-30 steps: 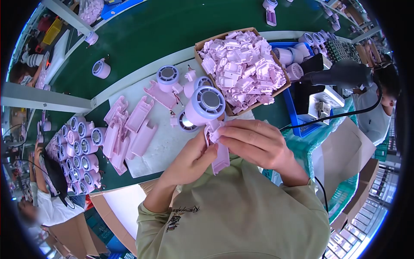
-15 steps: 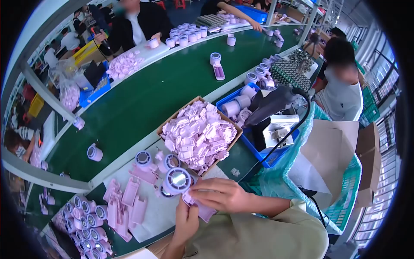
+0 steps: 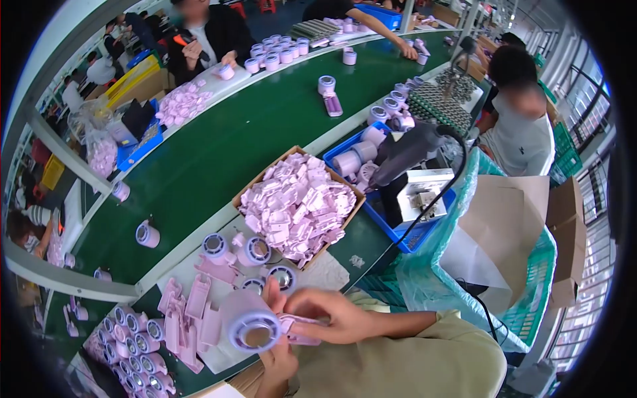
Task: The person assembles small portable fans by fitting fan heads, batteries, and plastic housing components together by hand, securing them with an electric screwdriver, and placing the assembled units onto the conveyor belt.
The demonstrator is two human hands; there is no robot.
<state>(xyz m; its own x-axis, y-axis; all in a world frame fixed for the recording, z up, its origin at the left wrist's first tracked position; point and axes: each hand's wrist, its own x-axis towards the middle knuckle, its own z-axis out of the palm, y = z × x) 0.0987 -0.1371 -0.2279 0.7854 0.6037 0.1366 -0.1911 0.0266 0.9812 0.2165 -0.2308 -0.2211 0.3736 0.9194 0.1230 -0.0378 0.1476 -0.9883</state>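
A lilac fan-like housing [image 3: 244, 317], with a cylindrical head and a handle, is held up in front of me. Its ringed open end is tilted down toward me. My left hand [image 3: 281, 361] is closed around it where head and handle meet, with fingertips showing above. From the other side my right hand [image 3: 338, 317] pinches a lilac handle piece [image 3: 302, 339], partly covered by the fingers. Just beyond my hands, several similar housings [image 3: 256, 251] rest on the white sheet. Loose lilac handle shells [image 3: 198, 296] lie to the left of them.
A carton of lilac plastic parts [image 3: 298, 205] stands ahead. Right of it are a blue bin [image 3: 413, 240] with a dark tool and a green lined crate [image 3: 541, 278]. Rows of housings [image 3: 136, 345] stand lower left. A green conveyor [image 3: 219, 146] carries housings; other people sit along it.
The housing has swung left and turned so its open end faces down toward me. Both hands have shifted with it, still holding on. The view has shifted slightly.
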